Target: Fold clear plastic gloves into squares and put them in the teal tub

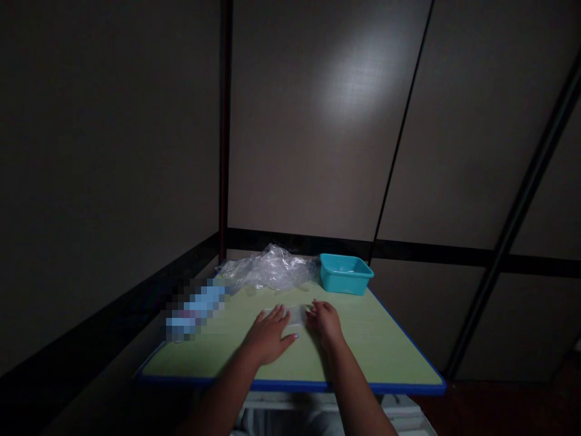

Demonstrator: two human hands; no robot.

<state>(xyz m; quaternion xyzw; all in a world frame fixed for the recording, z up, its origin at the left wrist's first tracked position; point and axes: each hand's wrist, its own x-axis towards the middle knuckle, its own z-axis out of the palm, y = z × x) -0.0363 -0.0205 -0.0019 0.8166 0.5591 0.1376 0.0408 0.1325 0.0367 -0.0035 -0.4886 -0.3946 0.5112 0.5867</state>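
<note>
My left hand [269,335] lies flat on the green table [385,348] with its fingers spread, open. My right hand [324,321] rests just beside it, fingers curled down onto a small clear plastic piece [296,315] that lies between the two hands. Both hands touch that clear piece at its edges. The light is dim and the piece is hard to make out.
A heap of crumpled clear plastic [267,268] sits at the table's far left. A teal tub [345,273] stands at the far edge, right of the heap. A blurred bluish patch [195,309] lies at the left edge. Dark partition walls close in behind and left.
</note>
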